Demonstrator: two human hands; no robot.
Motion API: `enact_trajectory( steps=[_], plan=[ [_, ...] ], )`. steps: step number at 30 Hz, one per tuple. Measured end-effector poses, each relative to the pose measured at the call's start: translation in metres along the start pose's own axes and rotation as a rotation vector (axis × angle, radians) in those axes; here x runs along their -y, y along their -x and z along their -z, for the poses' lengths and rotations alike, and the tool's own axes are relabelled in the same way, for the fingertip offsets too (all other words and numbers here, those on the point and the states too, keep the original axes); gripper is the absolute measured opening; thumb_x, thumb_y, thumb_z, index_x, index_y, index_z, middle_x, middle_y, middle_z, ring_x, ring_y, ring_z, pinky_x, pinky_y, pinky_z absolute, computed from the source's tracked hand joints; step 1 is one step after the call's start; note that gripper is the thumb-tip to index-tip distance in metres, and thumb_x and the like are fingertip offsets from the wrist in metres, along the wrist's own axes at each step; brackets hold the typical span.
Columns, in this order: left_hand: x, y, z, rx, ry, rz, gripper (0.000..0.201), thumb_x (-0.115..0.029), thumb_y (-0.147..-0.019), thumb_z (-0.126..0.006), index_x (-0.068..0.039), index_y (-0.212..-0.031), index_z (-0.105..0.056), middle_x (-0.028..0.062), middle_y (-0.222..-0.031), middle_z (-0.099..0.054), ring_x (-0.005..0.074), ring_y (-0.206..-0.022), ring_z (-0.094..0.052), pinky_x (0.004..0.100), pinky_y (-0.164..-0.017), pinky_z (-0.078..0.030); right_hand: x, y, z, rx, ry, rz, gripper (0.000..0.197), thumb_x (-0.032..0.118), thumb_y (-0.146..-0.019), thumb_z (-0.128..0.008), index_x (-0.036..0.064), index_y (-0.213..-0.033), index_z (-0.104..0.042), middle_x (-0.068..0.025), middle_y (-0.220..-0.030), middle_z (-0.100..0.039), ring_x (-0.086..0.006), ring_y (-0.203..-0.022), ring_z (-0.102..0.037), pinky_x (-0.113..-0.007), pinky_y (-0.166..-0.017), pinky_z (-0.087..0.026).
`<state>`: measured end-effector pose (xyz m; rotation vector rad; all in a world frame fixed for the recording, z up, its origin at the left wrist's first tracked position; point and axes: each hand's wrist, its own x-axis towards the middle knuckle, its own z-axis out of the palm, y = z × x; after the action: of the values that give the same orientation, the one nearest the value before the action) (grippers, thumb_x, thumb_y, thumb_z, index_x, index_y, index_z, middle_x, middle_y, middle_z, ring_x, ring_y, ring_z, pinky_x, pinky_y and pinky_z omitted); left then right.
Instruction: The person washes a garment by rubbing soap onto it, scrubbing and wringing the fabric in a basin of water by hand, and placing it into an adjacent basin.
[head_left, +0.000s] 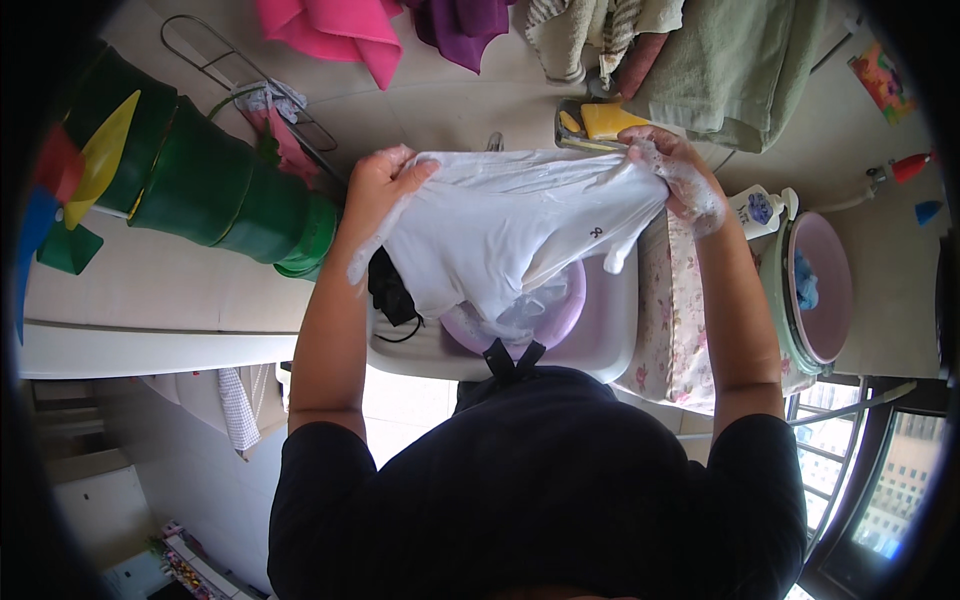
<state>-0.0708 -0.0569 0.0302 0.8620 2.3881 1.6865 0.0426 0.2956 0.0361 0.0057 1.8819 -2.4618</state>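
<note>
A wet white shirt (500, 215) is stretched between my two hands above a sink (615, 330). My left hand (385, 180) grips its upper left edge, thumb on top. At the upper right edge my right hand (680, 175) is closed on the cloth, with thick suds over the hand and wrist. The shirt's lower part hangs toward a lilac basin (572, 308) in the sink, which holds sudsy water. Beside the basin, a black cloth item (390, 290) with a thin cord lies on the sink's left side, partly covered by the shirt.
Behind the sink, a soap dish (570, 125) holds yellow bars beside a faucet (495, 142). Towels (725, 75) and cloths hang along the wall. To the right stand a white bottle (757, 212) and stacked basins (822, 290); to the left, a green segmented column (215, 185).
</note>
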Motion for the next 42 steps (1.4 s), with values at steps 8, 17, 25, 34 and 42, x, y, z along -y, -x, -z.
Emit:
enact_trajectory(
  steps=[8, 17, 25, 34, 42],
  plan=[
    [-0.032, -0.008, 0.004, -0.123, 0.125, -0.136, 0.023, -0.020, -0.090, -0.055, 0.000, -0.080, -0.059, -0.0087, -0.066, -0.042, 0.0020, -0.058, -0.033, 0.0188, -0.050, -0.027, 0.022, 0.001, -0.004, -0.085, 0.055, -0.002, 0.033, 0.019, -0.083, -0.063, 0.0017, -0.109, -0.053, -0.0029, -0.090, -0.057, -0.0101, -0.083, -0.056, -0.024, -0.073, -0.046],
    [-0.030, -0.013, 0.016, -0.092, 0.204, 0.028, 0.023, -0.024, -0.088, -0.057, -0.002, -0.083, -0.061, -0.0089, -0.057, -0.038, -0.0007, -0.051, -0.031, 0.0171, -0.045, -0.024, 0.026, -0.001, -0.009, -0.123, 0.005, 0.012, 0.029, 0.020, -0.082, -0.065, 0.0047, -0.104, -0.056, 0.0006, -0.089, -0.057, -0.0078, -0.079, -0.054, -0.020, -0.071, -0.044],
    [-0.048, -0.002, 0.011, 0.324, -0.608, -0.322, 0.039, -0.025, -0.079, -0.067, 0.005, -0.102, -0.058, 0.0066, -0.092, -0.060, 0.0152, -0.090, -0.056, 0.0291, -0.079, -0.044, 0.020, -0.005, 0.012, -0.123, 0.005, -0.023, 0.024, 0.018, -0.086, -0.059, 0.0051, -0.105, -0.057, 0.0006, -0.086, -0.057, -0.0074, -0.076, -0.055, -0.021, -0.067, -0.045],
    [-0.012, -0.005, -0.019, 0.097, 0.681, 0.177, 0.031, -0.020, -0.093, -0.047, 0.001, -0.116, -0.049, 0.0042, -0.110, -0.053, 0.0120, -0.104, -0.049, 0.0252, -0.091, -0.037, 0.003, 0.003, -0.020, 0.122, 1.264, -0.096, 0.050, 0.028, -0.071, -0.074, 0.0021, -0.109, -0.056, -0.0111, -0.107, -0.058, -0.0220, -0.101, -0.053, -0.033, -0.092, -0.041],
    [0.006, 0.001, -0.070, 0.117, 1.077, 0.228, 0.038, -0.024, -0.092, -0.049, -0.007, -0.124, -0.044, 0.0047, -0.112, -0.053, 0.0125, -0.104, -0.051, 0.0300, -0.090, -0.042, -0.055, -0.012, -0.062, 0.157, -0.173, 0.314, 0.042, 0.021, -0.083, -0.057, -0.0026, -0.117, -0.050, -0.0101, -0.100, -0.061, -0.0190, -0.091, -0.060, -0.031, -0.082, -0.048]
  ],
)
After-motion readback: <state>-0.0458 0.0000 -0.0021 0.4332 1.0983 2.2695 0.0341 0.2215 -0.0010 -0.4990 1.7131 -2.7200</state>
